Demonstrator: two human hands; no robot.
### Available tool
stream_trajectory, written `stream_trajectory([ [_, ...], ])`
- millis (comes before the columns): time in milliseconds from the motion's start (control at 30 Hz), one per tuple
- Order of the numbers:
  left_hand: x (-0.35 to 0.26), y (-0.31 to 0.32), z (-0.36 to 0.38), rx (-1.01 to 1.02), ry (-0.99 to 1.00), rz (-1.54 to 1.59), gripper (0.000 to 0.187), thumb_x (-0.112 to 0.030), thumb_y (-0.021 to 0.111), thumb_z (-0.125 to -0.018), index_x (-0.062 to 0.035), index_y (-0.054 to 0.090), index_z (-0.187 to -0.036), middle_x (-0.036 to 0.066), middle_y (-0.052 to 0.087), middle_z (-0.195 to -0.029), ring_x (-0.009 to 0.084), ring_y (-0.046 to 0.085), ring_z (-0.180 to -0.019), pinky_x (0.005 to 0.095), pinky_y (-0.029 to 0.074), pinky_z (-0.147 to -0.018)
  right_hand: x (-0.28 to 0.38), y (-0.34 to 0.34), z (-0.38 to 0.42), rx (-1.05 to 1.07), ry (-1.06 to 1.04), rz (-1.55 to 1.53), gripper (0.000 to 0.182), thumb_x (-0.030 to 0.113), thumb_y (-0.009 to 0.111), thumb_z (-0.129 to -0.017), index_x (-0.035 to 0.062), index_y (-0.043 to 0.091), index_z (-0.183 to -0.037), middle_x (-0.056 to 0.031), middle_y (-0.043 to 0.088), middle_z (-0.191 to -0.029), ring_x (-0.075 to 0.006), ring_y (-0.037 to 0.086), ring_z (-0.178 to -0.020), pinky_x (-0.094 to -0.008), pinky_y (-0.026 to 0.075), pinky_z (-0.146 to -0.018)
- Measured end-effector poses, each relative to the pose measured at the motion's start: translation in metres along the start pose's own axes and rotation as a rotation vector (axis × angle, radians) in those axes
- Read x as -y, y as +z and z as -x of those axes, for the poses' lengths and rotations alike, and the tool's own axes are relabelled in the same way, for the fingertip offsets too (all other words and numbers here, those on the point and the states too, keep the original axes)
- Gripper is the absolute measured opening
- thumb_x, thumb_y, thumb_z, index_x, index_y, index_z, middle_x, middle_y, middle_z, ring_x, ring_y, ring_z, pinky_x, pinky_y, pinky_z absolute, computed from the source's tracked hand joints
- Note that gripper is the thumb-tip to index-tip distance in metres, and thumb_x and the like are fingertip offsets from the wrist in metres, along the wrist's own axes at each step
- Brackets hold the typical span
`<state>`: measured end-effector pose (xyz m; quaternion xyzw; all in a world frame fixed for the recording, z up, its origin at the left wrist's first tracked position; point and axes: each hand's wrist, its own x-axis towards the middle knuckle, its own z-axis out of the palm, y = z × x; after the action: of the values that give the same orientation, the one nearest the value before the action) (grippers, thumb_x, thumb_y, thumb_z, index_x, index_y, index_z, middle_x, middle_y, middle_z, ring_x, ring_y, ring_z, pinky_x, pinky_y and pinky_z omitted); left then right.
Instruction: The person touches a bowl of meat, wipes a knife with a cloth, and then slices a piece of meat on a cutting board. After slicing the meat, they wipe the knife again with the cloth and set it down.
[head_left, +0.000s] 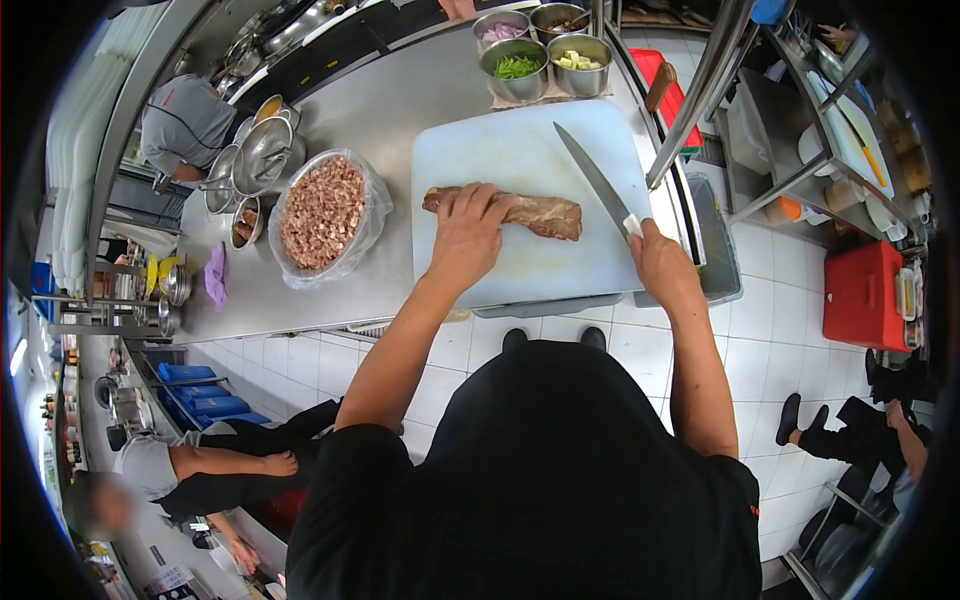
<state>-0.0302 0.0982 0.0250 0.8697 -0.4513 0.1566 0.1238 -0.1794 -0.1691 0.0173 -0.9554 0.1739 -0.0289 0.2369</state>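
A long brown piece of meat [545, 214] lies across the white cutting board [450, 150]. My left hand [468, 235] rests on top of its left part, fingers bent over it. On the board's right side, my right hand [660, 260] is closed around the white handle of a large knife [592, 172]. The blade points up and to the left, away from me, apart from the meat. Left of the board stands a bowl of chopped meat [322, 213], lined with clear plastic.
Metal pots with green strips [516, 68], pale cubes [578, 62] and purple pieces stand behind the board. Metal bowls [262, 155] and a purple cloth [215, 275] are at the left. Co-workers [190, 125] are at both sides. A grey bin [722, 240] sits below right.
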Motion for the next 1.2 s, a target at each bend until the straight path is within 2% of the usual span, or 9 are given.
stream_trajectory([
  [133, 0.019, 0.032, -0.014, 0.097, 0.062, -0.106, 0.054, -0.007, 0.065, -0.078, -0.0140, 0.058, -0.131, 0.011, 0.062, -0.123, 0.0265, 0.054, -0.123, 0.0478, 0.034, -0.108, 0.000, 0.002, 0.000, 0.009, 0.014, 0.017, 0.027, 0.025, 0.052, -0.102, -0.0023, 0.053, -0.105, -0.0311, 0.065, -0.076, -0.0483, 0.066, -0.074, -0.0573, 0.049, -0.066],
  [200, 0.030, 0.031, -0.028, 0.271, 0.054, 0.022, 0.054, -0.009, 0.066, -0.078, -0.0149, 0.058, -0.131, 0.011, 0.064, -0.121, 0.0271, 0.055, -0.123, 0.0468, 0.036, -0.107, 0.002, 0.001, 0.002, 0.004, 0.015, 0.009, 0.028, 0.025, 0.052, -0.101, -0.0022, 0.053, -0.105, -0.0314, 0.065, -0.076, -0.0487, 0.065, -0.074, -0.0578, 0.049, -0.067],
  [300, 0.026, -0.017, -0.071, 0.776, -0.041, 0.162, 0.050, -0.014, 0.065, -0.079, -0.0164, 0.059, -0.130, 0.011, 0.067, -0.117, 0.0281, 0.056, -0.122, 0.0460, 0.037, -0.105, 0.003, -0.001, 0.002, -0.002, 0.025, 0.003, 0.028, 0.025, 0.052, -0.101, -0.0021, 0.053, -0.104, -0.0316, 0.065, -0.076, -0.0491, 0.065, -0.074, -0.0583, 0.049, -0.067],
  [400, 0.017, -0.039, -0.089, 1.031, -0.031, 0.202, 0.049, -0.021, 0.062, -0.082, -0.0177, 0.061, -0.131, 0.014, 0.068, -0.118, 0.0313, 0.059, -0.117, 0.0458, 0.037, -0.104, 0.005, -0.004, 0.002, -0.002, 0.022, 0.006, 0.028, 0.025, 0.052, -0.101, -0.0021, 0.053, -0.104, -0.0316, 0.065, -0.076, -0.0493, 0.065, -0.074, -0.0583, 0.049, -0.068],
  [600, 0.060, 0.014, -0.087, 0.553, 0.051, 0.142, 0.053, -0.028, 0.060, -0.082, -0.0189, 0.063, -0.134, 0.015, 0.068, -0.121, 0.0318, 0.058, -0.121, 0.0490, 0.037, -0.108, 0.005, -0.001, 0.003, -0.012, 0.014, -0.003, 0.027, 0.025, 0.052, -0.101, -0.0020, 0.053, -0.104, -0.0316, 0.065, -0.076, -0.0494, 0.065, -0.073, -0.0582, 0.049, -0.067],
  [700, 0.049, 0.006, -0.074, 0.636, -0.088, 0.242, 0.060, -0.027, 0.063, -0.079, -0.0191, 0.058, -0.138, 0.013, 0.063, -0.131, 0.0312, 0.051, -0.131, 0.0528, 0.032, -0.114, 0.002, 0.001, 0.002, -0.021, 0.002, 0.007, 0.027, 0.025, 0.052, -0.101, -0.0022, 0.052, -0.103, -0.0315, 0.065, -0.075, -0.0493, 0.065, -0.073, -0.0579, 0.049, -0.067],
  [900, 0.027, 0.001, -0.022, 0.465, -0.104, 0.251, 0.070, -0.018, 0.068, -0.075, -0.0202, 0.049, -0.143, 0.010, 0.052, -0.142, 0.0295, 0.044, -0.136, 0.0622, 0.018, -0.120, 0.003, 0.000, -0.001, -0.006, -0.009, 0.021, 0.027, 0.025, 0.052, -0.101, -0.0027, 0.052, -0.103, -0.0316, 0.065, -0.075, -0.0492, 0.065, -0.073, -0.0577, 0.049, -0.066],
  [1000, 0.019, 0.011, -0.007, 0.282, -0.074, 0.141, 0.064, -0.016, 0.069, -0.078, -0.0208, 0.052, -0.139, 0.007, 0.054, -0.136, 0.0276, 0.045, -0.134, 0.0639, 0.017, -0.120, 0.003, 0.000, -0.003, 0.004, -0.008, 0.024, 0.028, 0.025, 0.052, -0.101, -0.0032, 0.052, -0.103, -0.0315, 0.065, -0.075, -0.0489, 0.065, -0.073, -0.0574, 0.049, -0.066],
  [1200, 0.024, 0.019, -0.015, 0.280, 0.034, 0.063, 0.063, -0.008, 0.067, -0.079, -0.0272, 0.056, -0.138, 0.002, 0.057, -0.128, 0.0242, 0.049, -0.128, 0.0636, 0.019, -0.119, 0.004, 0.001, -0.005, 0.019, -0.015, 0.057, 0.028, 0.024, 0.052, -0.101, -0.0034, 0.052, -0.104, -0.0304, 0.065, -0.074, -0.0484, 0.065, -0.072, -0.0570, 0.050, -0.066],
])
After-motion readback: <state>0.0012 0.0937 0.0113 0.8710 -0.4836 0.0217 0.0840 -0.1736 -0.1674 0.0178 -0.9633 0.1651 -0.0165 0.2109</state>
